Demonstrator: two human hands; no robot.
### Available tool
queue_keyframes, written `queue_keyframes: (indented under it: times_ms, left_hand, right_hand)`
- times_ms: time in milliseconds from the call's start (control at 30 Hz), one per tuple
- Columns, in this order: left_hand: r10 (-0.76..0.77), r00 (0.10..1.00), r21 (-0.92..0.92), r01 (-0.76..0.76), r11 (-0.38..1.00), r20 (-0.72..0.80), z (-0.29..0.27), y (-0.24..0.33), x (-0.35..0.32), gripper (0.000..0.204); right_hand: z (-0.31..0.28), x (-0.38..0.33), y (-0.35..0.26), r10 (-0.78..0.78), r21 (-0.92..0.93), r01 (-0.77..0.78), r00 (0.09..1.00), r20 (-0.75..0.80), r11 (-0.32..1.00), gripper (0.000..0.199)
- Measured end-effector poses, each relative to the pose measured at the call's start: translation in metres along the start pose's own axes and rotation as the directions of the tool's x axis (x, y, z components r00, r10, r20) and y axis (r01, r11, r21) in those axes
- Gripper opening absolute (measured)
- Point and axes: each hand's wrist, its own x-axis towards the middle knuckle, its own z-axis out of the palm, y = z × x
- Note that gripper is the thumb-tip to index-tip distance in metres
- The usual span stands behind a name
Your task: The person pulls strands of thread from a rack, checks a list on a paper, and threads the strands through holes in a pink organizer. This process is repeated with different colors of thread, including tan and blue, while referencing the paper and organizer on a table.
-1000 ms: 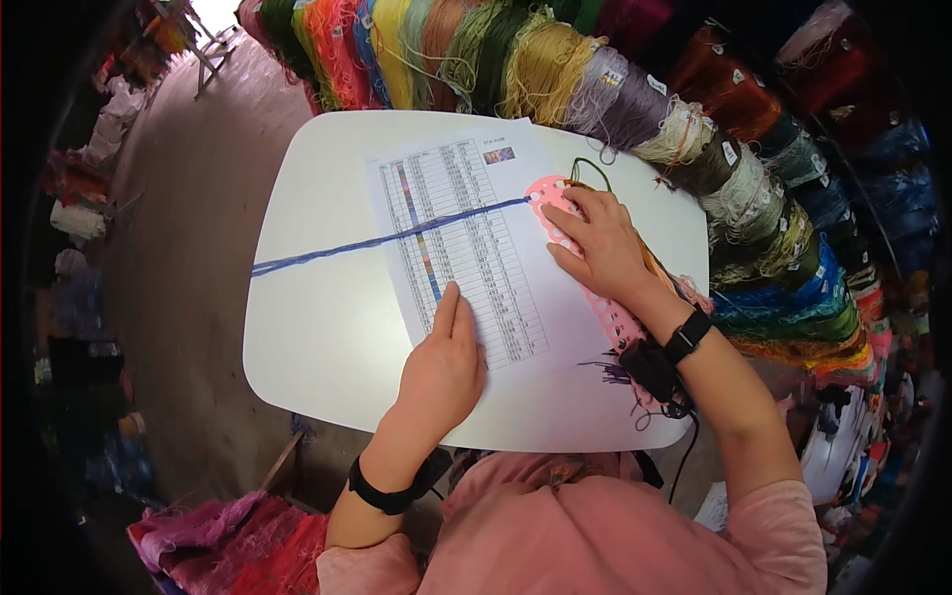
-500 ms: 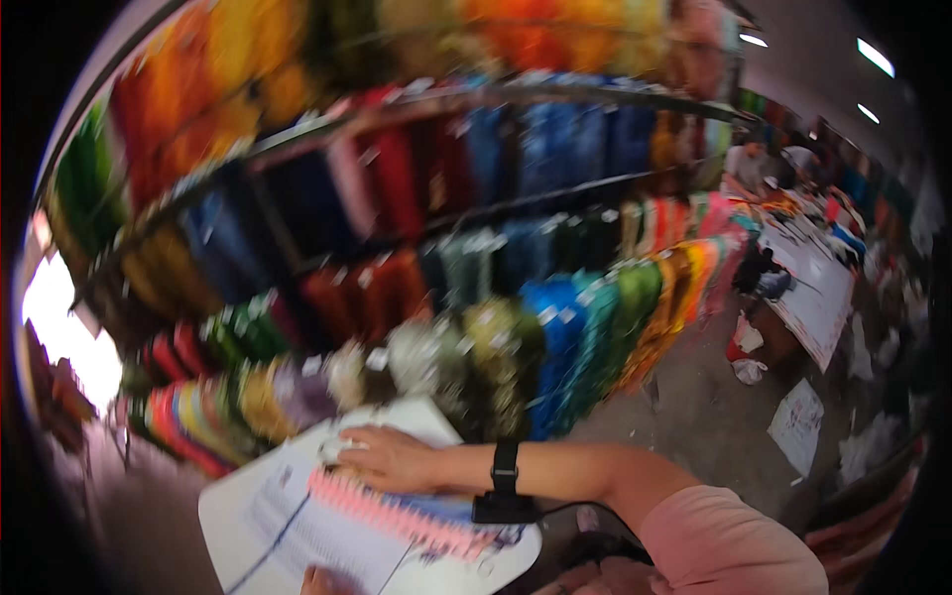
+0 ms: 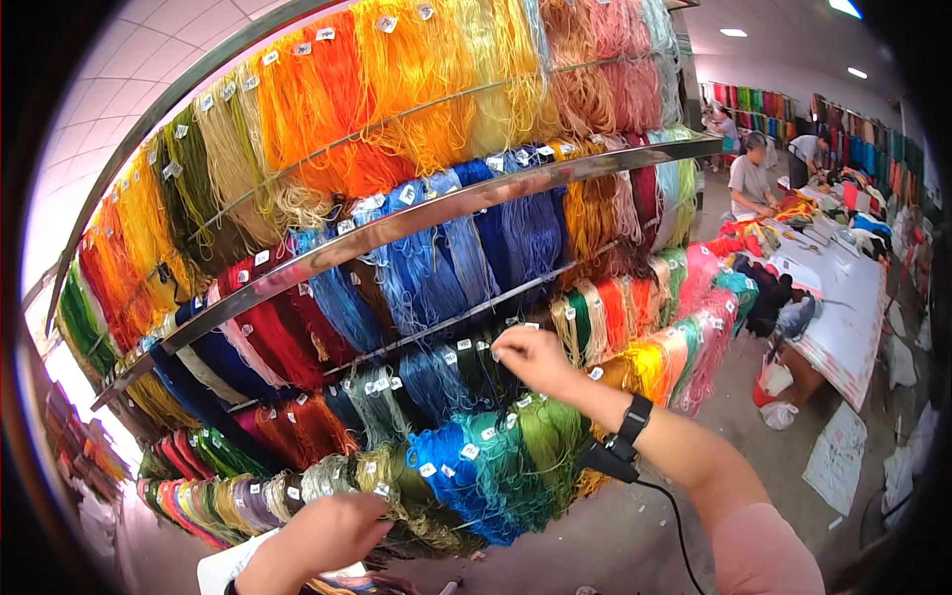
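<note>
My right hand (image 3: 538, 359) is raised at a lower rail of a thread rack, its fingers pinched beside dark green skeins (image 3: 476, 369). What lies between those fingertips is too small to make out. Lower down, my left hand (image 3: 342, 531) is curled close to olive thread skeins (image 3: 397, 481), its fingers together; anything inside is hidden. Partly behind the left forearm is a white board (image 3: 220, 567), with coloured threads (image 3: 347, 583) at its near edge. Bright blue skeins (image 3: 444, 466) and green skeins (image 3: 545, 431) hang between my two hands.
A metal rail (image 3: 327, 256) crosses the rack, which holds tagged skeins in many colours. At the right, a long white table (image 3: 843, 307) bears cloth and thread, with people (image 3: 751, 178) beside it. Bags and a printed sheet (image 3: 835, 461) lie on the floor. A cable (image 3: 679, 516) hangs from my right wrist.
My right hand has left the white board and risen to the rack's skeins. My left hand has come up into view near the olive skeins. The view has shifted, leaving the board mostly out of sight.
</note>
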Motion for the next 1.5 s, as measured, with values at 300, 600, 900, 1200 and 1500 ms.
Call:
queue_keyframes:
  times_ms: [300, 600, 900, 1200, 1500]
  left_hand:
    - [0.279, 0.894, 0.351, -0.152, 0.924, -0.35, -0.019, -0.002, 0.2, 0.018]
    - [0.429, 0.651, 0.495, -0.092, 0.864, -0.627, -0.025, -0.047, 0.291, 0.029]
    - [0.392, 0.622, 0.557, 0.085, 0.826, -0.678, -0.039, -0.075, 0.311, 0.045]
    - [0.277, 0.669, 0.494, 0.155, 0.855, -0.689, -0.046, -0.069, 0.312, 0.039]
    - [0.264, 0.577, 0.306, -0.026, 0.952, -0.773, -0.035, -0.062, 0.283, 0.031]
  right_hand:
    - [-0.02, 0.095, 0.043, -0.057, 0.034, 0.067, 0.967, -0.248, 0.997, 0.014]
    - [-0.027, 0.18, 0.038, -0.06, -0.292, -0.053, 0.93, -0.363, 0.955, 0.016]
    - [-0.037, 0.185, 0.053, 0.096, 0.152, -0.079, 0.99, -0.103, 0.985, 0.017]
    - [-0.039, 0.175, 0.055, 0.094, 0.087, -0.086, 0.991, -0.098, 0.992, 0.012]
    - [-0.051, 0.173, 0.079, -0.041, 0.212, 0.065, 0.992, -0.116, 0.975, 0.007]
